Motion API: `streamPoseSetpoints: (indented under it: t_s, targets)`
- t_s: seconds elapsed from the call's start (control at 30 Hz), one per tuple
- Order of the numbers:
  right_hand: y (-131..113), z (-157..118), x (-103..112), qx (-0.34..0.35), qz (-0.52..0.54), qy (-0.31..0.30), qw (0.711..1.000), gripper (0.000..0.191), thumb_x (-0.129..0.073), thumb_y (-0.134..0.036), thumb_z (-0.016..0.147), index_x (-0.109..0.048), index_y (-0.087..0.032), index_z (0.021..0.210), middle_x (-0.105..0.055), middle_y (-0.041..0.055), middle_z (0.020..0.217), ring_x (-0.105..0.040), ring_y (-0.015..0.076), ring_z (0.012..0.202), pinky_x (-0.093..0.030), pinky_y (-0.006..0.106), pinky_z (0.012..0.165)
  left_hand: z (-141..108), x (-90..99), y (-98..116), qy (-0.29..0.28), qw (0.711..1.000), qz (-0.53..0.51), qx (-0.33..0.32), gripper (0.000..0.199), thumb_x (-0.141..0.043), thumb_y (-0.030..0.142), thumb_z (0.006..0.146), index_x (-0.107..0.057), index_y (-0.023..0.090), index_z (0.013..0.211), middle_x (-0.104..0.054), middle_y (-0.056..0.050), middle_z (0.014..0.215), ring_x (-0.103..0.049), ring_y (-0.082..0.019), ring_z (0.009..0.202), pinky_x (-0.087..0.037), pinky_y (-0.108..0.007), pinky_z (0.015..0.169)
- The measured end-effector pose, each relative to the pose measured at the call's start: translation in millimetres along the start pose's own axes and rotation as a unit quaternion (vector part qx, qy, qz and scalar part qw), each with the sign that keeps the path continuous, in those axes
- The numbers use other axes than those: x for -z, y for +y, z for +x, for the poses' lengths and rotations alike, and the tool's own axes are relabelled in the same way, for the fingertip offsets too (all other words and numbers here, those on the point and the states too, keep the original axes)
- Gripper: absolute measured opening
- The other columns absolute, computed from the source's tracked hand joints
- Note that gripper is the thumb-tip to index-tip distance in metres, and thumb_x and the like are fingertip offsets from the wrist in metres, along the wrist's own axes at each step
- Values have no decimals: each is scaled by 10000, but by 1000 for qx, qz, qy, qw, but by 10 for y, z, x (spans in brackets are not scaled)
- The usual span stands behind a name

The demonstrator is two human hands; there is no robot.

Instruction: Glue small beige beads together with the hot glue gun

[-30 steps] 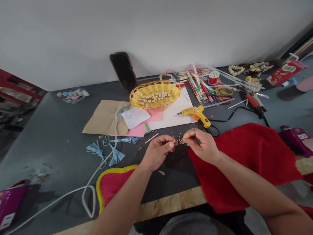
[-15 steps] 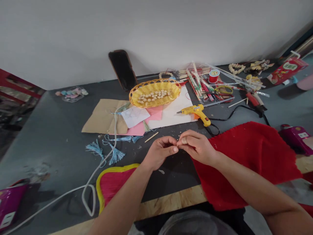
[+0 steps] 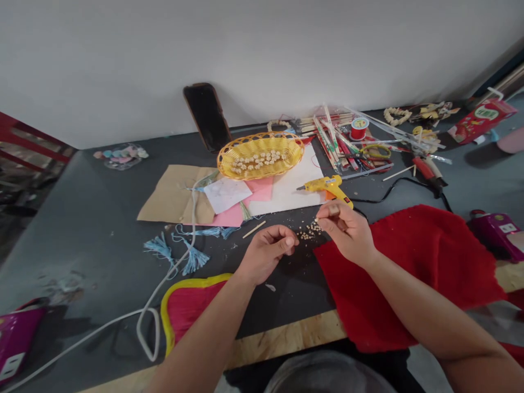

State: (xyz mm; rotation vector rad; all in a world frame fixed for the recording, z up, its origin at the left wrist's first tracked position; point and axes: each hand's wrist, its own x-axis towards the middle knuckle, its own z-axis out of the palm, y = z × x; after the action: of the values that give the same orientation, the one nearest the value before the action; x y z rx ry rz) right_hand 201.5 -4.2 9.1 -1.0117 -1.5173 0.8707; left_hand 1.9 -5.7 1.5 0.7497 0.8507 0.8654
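My left hand [image 3: 266, 252] hovers low over the dark table, thumb pressed to curled fingers; whatever it pinches is too small to make out. To the right, my right hand [image 3: 346, 232] pinches a small pale wooden piece [image 3: 317, 220] between thumb and fingertips. Between the hands lies a scatter of small wooden pieces [image 3: 308, 233] on the tabletop. Just beyond my right hand rests a yellow hot glue gun [image 3: 327, 185], nozzle pointing left. A yellow woven basket [image 3: 262, 172] behind holds several small flower-like pale clusters [image 3: 266, 156].
Red cloth [image 3: 421, 262] lies under my right forearm. Blue tassels [image 3: 194, 261], a white cable [image 3: 164, 281] and a yellow-edged pink piece [image 3: 192, 308] are at the left. A phone [image 3: 208, 117] leans on the wall. Wrapped sticks [image 3: 327, 139], scissors [image 3: 374, 151] and a thread spool [image 3: 359, 129] lie behind.
My hands were together at the fingertips; now my right hand has moved right and slightly up, uncovering the scattered pieces. My left hand has stayed almost in place.
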Motion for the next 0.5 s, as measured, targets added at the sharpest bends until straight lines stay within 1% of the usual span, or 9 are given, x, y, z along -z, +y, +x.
streamPoseSetpoints:
  t_s: [0.1, 0.17, 0.23, 0.27, 0.33, 0.37, 0.4, 0.43, 0.5]
  targets:
    - [8, -12, -48, -75, 92, -10, 993, 112, -620, -306, 881, -601, -197, 902, -582, 7, 831, -540, 88, 658, -469, 215, 579, -1, -8, 7, 6, 999, -11, -32, 320, -799, 381, 689, -634, 119, 608, -598, -18, 603, -449, -75, 512, -310, -225, 515]
    - [-2, -11, -65, -104, 134, -23, 985, 149, -631, -335, 872, -596, -191, 891, -554, -14, 765, -489, 71, 584, -433, 199, 522, 2, -7, 3, -6, 998, -31, -45, 428, -736, 438, 747, -558, 134, 504, -522, -4, 508, -393, -77, 473, -275, -239, 489]
    - [-18, -11, -70, -117, 140, -46, 982, 156, -632, -339, 873, -596, -187, 884, -539, -23, 725, -479, 70, 569, -421, 196, 509, 3, -5, -6, -12, 998, -32, -54, 519, -699, 472, 774, -493, 145, 428, -462, 2, 452, -379, -83, 461, -255, -247, 478]
    - [-27, -13, -71, -116, 127, -60, 983, 146, -627, -328, 877, -599, -185, 882, -545, -20, 725, -494, 76, 584, -430, 199, 521, 2, -4, -12, -12, 998, -21, -54, 510, -710, 471, 765, -514, 141, 430, -475, -2, 460, -394, -85, 470, -262, -247, 482]
    - [-44, -22, -74, -94, 70, -91, 989, 103, -611, -287, 891, -611, -185, 877, -581, 2, 768, -543, 95, 655, -464, 215, 580, -3, -5, -21, -11, 999, 0, -46, 367, -777, 436, 703, -653, 124, 555, -579, -24, 558, -438, -85, 501, -296, -242, 501]
    - [-50, -28, -78, -70, 34, -104, 991, 79, -606, -261, 895, -618, -186, 872, -598, 15, 800, -567, 106, 703, -481, 226, 620, -6, -7, -25, -10, 999, 5, -38, 304, -808, 410, 670, -709, 123, 656, -623, -33, 617, -451, -81, 510, -308, -239, 506]
    - [-54, -35, -84, -40, 0, -116, 992, 62, -599, -236, 898, -623, -188, 868, -610, 26, 828, -586, 118, 752, -496, 238, 663, -9, -10, -27, -8, 1000, 7, -29, 289, -830, 383, 645, -738, 126, 740, -647, -35, 653, -454, -76, 509, -314, -234, 505]
    - [-56, -41, -90, -8, -30, -125, 992, 57, -591, -215, 902, -627, -189, 867, -616, 37, 849, -599, 129, 793, -507, 249, 700, -12, -13, -28, -5, 1000, 7, -20, 292, -842, 361, 631, -749, 130, 783, -653, -30, 657, -451, -71, 503, -315, -229, 502]
    - [-54, -50, -105, 50, -73, -136, 987, 62, -578, -189, 909, -630, -185, 876, -623, 55, 870, -617, 143, 837, -525, 262, 745, -14, -17, -31, 1, 1000, 8, -11, 264, -849, 335, 623, -748, 127, 751, -624, -9, 594, -440, -64, 494, -312, -220, 496]
